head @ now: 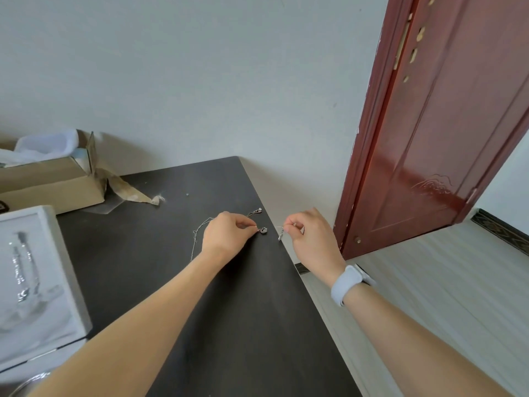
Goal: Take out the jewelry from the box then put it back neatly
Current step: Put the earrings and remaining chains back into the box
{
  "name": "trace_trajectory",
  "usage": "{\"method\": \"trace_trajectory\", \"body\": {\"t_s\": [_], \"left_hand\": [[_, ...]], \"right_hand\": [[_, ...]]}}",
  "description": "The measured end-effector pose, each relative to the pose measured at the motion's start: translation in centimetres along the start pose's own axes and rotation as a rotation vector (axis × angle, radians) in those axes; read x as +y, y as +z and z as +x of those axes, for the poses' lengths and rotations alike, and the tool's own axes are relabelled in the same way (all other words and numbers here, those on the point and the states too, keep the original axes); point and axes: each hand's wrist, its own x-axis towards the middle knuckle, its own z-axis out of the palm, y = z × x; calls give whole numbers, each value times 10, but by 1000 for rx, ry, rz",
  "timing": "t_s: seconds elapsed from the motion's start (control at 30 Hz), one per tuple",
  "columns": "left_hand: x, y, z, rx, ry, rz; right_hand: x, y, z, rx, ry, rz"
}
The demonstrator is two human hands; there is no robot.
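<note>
Head view, left to right: the white jewelry box [43,282] sits open on the dark worktop [243,310], the left hand [226,236] pinches a pendant [263,230] lying at its fingertips, chain [197,236] trailing leftward, and the right hand [309,236] pinches an earring [281,234] hanging vertically just past the worktop's edge.

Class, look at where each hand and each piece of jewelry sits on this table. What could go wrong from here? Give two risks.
1. The right hand pinches a small silver piece right at the table edge; if that grip slips, it may fall to the floor.
2. The left hand pinches a pendant whose thin chain lies loosely beside a second pendant; pulling might tangle them.
</note>
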Motion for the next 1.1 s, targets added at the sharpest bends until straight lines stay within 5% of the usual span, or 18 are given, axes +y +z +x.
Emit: {"method": "trace_trajectory", "body": {"t_s": [0.2,0.37,0.67,0.83,1.1], "left_hand": [[-14,-9,-8,73,6,34],[-35,-19,-35,137,159,282],[-42,-12,-71,-129,209,660],[-38,-14,-74,-147,196,704],[-37,-15,-78,-101,120,702]], "right_hand": [[-17,3,15,-119,-119,-217],[-26,12,17,-212,-219,-312],[-18,6,-29,-121,-247,-298],[-15,9,-51,-413,-214,-555],[-24,14,-30,-530,-137,-639]]}}
